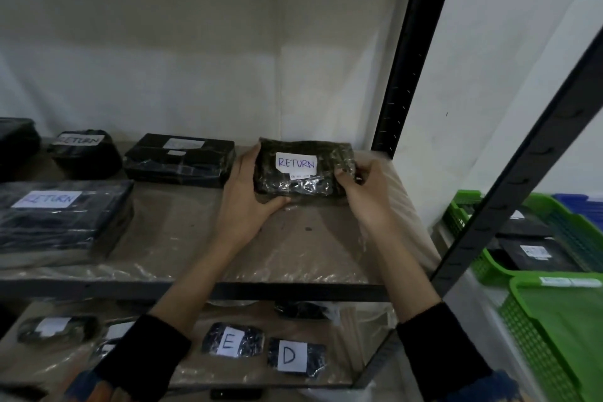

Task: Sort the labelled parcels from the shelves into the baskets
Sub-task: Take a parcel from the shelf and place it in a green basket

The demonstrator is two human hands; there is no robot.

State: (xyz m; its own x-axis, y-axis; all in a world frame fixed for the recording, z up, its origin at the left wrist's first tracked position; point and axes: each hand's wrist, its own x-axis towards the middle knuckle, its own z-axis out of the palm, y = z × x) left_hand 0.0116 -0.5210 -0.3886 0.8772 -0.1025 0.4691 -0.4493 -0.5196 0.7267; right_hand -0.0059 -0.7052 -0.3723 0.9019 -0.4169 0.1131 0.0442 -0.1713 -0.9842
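While both hands [251, 192] clasp the RETURN parcel [301, 168], plastic-covered shelf [310, 248] against white wall [195, 42].

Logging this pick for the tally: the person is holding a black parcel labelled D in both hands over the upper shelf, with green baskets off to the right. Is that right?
Not quite. The head view shows the parcel held between the left hand and right hand is labelled RETURN, not D. The D parcel lies on the lower shelf. The rest stands: both hands hold it over the upper shelf, green baskets to the right.
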